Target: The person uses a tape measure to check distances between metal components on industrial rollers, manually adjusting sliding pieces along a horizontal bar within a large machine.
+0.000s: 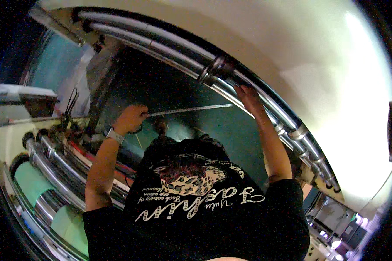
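My left hand [132, 118], with a pale band on its wrist, is closed around one end of a thin whitish strip with fine marks, like a measuring tape [191, 108]. The strip reaches out to the right over the dark green floor, its far end free and short of the metal rollers. My right hand [249, 99] is at the long shiny roller [265, 102] of the machine on the right, fingers stretched toward it and apart from the strip. Just beyond those fingertips a dark ring-like collar [217, 69] wraps the rollers. Whether the fingertips press on the metal is hard to see.
A second machine with metal rollers [52, 158] and light green rolls [30, 180] stands close on my left. Cables [69, 104] hang near its upper end. A large cream panel [318, 74] curves behind the right rollers. Dark green floor [178, 91] lies between the machines.
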A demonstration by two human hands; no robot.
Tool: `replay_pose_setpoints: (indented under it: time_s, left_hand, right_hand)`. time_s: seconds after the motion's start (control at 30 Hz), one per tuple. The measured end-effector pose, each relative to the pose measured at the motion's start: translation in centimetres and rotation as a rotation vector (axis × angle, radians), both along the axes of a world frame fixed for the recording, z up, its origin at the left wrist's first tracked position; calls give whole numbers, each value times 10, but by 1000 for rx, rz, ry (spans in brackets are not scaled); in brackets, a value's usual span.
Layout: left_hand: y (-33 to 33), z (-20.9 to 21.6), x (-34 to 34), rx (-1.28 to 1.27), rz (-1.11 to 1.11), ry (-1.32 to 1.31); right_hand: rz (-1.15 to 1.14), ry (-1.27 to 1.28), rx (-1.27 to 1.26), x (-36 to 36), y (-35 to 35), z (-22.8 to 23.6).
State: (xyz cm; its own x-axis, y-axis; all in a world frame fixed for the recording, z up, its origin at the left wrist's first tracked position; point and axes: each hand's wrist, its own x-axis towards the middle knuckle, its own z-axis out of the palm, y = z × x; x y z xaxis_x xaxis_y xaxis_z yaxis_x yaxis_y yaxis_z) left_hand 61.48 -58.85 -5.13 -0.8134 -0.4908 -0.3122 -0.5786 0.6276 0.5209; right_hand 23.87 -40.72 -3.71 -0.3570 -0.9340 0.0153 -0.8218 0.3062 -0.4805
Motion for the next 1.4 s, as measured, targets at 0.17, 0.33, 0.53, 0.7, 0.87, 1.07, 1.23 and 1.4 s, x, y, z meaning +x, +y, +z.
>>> replay_pose_setpoints:
  time_s: [0.17,0.33,0.53,0.7,0.87,1.07,1.23,1.4]
  left_hand:
    - [-9,-21,-33,-80,-189,212]
    - [5,22,-99,-48,-245,350]
    - [24,69,-183,-84,-466,504]
    - [53,67,-256,81,-530,411]
    - [47,46,-280,92,-573,384]
    - [50,46,-284,84,-576,377]
    - [47,51,-285,100,-597,353]
    - [6,55,-273,126,-639,315]
  right_hand:
    - [-144,-286,113,2,42,38]
    - [-744,-300,-515,6,128,15]
    - [-1103,-96,-910,-36,233,-4]
    - [-1163,-268,-976,-65,271,-27]
    - [-1199,-237,-1004,-92,287,-38]
    - [-1155,-291,-1094,-106,276,-43]
    - [-1162,-19,-996,-108,271,-38]
    - [-1178,36,-981,-113,272,-43]
